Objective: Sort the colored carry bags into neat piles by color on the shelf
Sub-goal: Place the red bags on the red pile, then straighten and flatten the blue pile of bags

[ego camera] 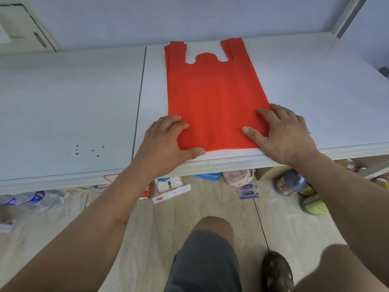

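A pile of red carry bags point(212, 89) lies flat on the white shelf point(305, 85), handles pointing toward the back wall. The stacked edges show at the handles. My left hand point(166, 142) rests flat on the pile's near left corner, thumb along the bottom edge. On the near right corner my right hand point(282, 133) presses down with spread fingers. Neither hand grips the fabric. No bags of another colour are visible on the shelf.
A seam point(140, 102) splits the shelf into a left panel with brown specks point(86, 150) and the right panel. Below on the wooden floor lie water bottles point(31, 199), packets point(168, 186), a jar point(290, 184) and blue items point(208, 177). My knee and sandal are at bottom.
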